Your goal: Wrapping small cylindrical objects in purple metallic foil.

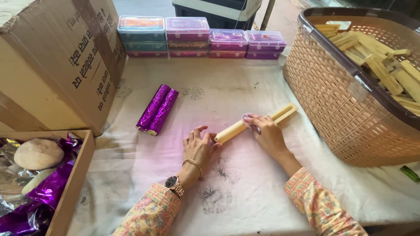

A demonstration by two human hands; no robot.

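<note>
A pale wooden stick [256, 123] with a forked, slotted far end lies slantwise on the white cloth. My left hand [199, 148] grips its near end. My right hand [264, 133] rests on its middle, fingers pressing a small pale scrap against the wood. Two rolls wrapped in shiny purple foil [158, 109] lie side by side to the left of the stick, apart from both hands.
A tan woven plastic basket [345, 109] with several similar wooden sticks stands at right. A large cardboard box [57, 61] stands at left. A low box [72, 188] at near left holds purple foil and a round stone. Stacked lidded plastic cases [201, 37] line the back.
</note>
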